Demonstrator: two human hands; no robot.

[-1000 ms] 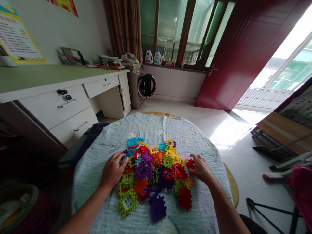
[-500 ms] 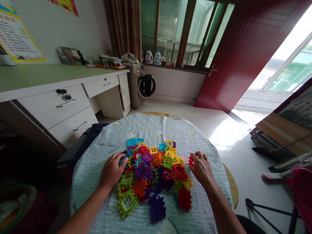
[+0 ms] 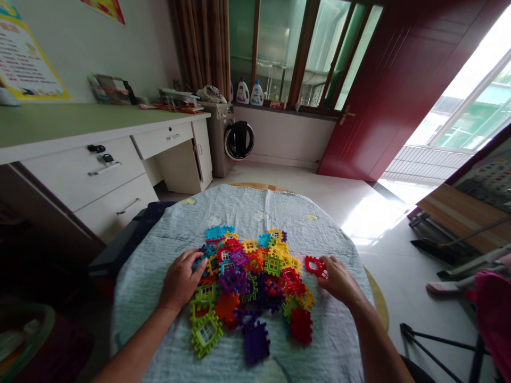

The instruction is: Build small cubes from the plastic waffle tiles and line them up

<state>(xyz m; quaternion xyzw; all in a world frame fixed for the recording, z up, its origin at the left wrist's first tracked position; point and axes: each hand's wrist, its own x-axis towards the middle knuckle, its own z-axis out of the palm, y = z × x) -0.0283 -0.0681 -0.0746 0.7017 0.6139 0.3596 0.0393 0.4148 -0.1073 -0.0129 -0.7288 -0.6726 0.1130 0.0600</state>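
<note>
A heap of colourful plastic interlocking building blocks [image 3: 240, 257] with notched edges lies on the cloth-covered round table [image 3: 255, 207]. Some blocks have window grids in them. My left hand [image 3: 180, 281] rests against the heap's left edge, thumb apart from the fingers, beside blue blocks; its fingertips are partly hidden there. To the right of the heap, my right hand [image 3: 339, 279] grips the right end of a red window block [image 3: 313, 265] by its edge, low over the cloth. Nearest me lie a dark purple block [image 3: 256, 343] and a lime green window block [image 3: 206, 332].
A white desk with drawers [image 3: 90, 170] stands at the left, with a washing machine [image 3: 221, 141] beyond it. A red door [image 3: 383, 90] is open at the right. Black stand legs [image 3: 435, 338] and a pink item [image 3: 493, 314] are at the lower right.
My right hand has shifted slightly right, and more of the red window block now shows, lying flatter. My left hand stays at the heap's left edge.
</note>
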